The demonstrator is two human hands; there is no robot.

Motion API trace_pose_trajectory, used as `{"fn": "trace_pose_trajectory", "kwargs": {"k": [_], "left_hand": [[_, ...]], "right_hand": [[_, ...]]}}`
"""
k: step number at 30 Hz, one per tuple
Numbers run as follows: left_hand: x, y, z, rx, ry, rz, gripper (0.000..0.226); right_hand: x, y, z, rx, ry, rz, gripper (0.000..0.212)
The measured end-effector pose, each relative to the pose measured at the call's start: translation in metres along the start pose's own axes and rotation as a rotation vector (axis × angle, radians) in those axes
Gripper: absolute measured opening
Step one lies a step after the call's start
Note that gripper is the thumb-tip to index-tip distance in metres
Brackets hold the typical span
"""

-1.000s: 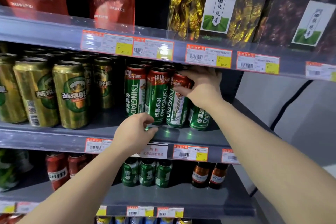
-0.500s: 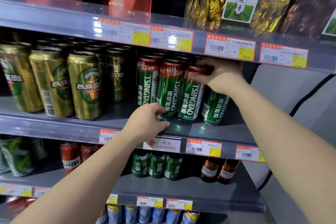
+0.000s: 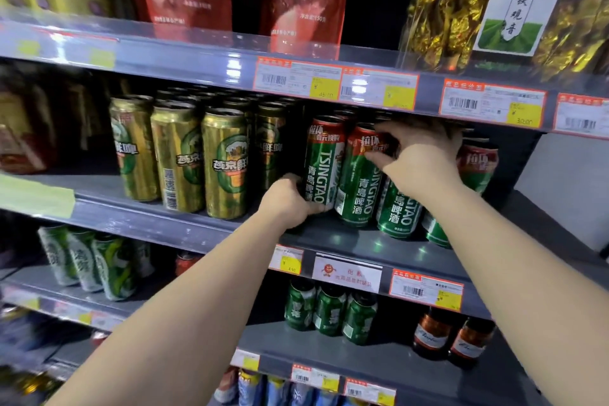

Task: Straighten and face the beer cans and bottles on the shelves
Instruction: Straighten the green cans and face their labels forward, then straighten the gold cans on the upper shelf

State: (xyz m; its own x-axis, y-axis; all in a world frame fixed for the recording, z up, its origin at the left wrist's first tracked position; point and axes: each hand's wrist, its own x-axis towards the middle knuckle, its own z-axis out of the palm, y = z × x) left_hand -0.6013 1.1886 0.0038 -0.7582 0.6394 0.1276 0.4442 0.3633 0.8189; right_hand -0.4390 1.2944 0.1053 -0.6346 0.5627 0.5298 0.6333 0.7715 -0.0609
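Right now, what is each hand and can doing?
Left hand: grips the leftmost green Tsingtao can near its base.
Right hand: fingers curled on the second green Tsingtao can near its top.
Gold Yanjing cans: upright, untouched.
Small brown glass bottles: upright, shelf below.

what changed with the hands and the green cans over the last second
The left hand left the shelf edge and now grips the base of the leftmost Tsingtao can. The right hand shifted from the third can's top to the second can. The gold cans stayed put.
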Motion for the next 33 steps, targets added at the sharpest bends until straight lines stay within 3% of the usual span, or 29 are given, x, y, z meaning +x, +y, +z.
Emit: {"fn": "trace_pose_trajectory", "kwargs": {"k": [4, 8, 10, 13, 16, 18, 23, 28, 30, 33], "left_hand": [[-0.006, 0.001, -0.002, 0.132, 0.018, 0.054, 0.076], [-0.034, 0.005, -0.019, 0.127, 0.114, 0.196, 0.072], [-0.056, -0.005, -0.038, 0.050, 0.241, 0.286, 0.053], [-0.078, -0.041, -0.079, -0.087, 0.498, 0.334, 0.020], [-0.075, -0.082, -0.128, -0.113, 0.689, 0.234, 0.023], [-0.065, -0.105, -0.155, -0.094, 0.716, 0.163, 0.032], [-0.036, -0.143, -0.199, -0.043, 0.713, 0.157, 0.066], [-0.005, -0.167, -0.228, -0.032, 0.336, 0.115, 0.108], [0.004, -0.172, -0.233, -0.002, 0.210, 0.098, 0.102], [0.010, -0.175, -0.239, 0.115, 0.144, 0.174, 0.054]], "right_hand": [[0.001, 0.005, 0.006, 0.004, 0.010, 0.029, 0.053], [-0.015, -0.026, 0.010, 0.216, 0.177, 0.021, 0.050], [-0.032, -0.055, 0.014, 0.381, 0.254, -0.071, 0.041], [-0.051, -0.106, 0.036, 0.753, 0.050, -0.071, 0.043], [-0.050, -0.144, 0.066, 0.832, -0.160, 0.058, 0.068], [-0.046, -0.164, 0.077, 0.790, -0.217, 0.124, 0.081], [-0.034, -0.206, 0.090, 0.679, -0.277, 0.248, 0.074], [-0.033, -0.219, 0.092, 0.621, -0.200, 0.344, 0.064], [-0.034, -0.220, 0.092, 0.610, -0.168, 0.397, 0.063], [-0.028, -0.222, 0.097, 0.579, -0.122, 0.474, 0.062]]}}
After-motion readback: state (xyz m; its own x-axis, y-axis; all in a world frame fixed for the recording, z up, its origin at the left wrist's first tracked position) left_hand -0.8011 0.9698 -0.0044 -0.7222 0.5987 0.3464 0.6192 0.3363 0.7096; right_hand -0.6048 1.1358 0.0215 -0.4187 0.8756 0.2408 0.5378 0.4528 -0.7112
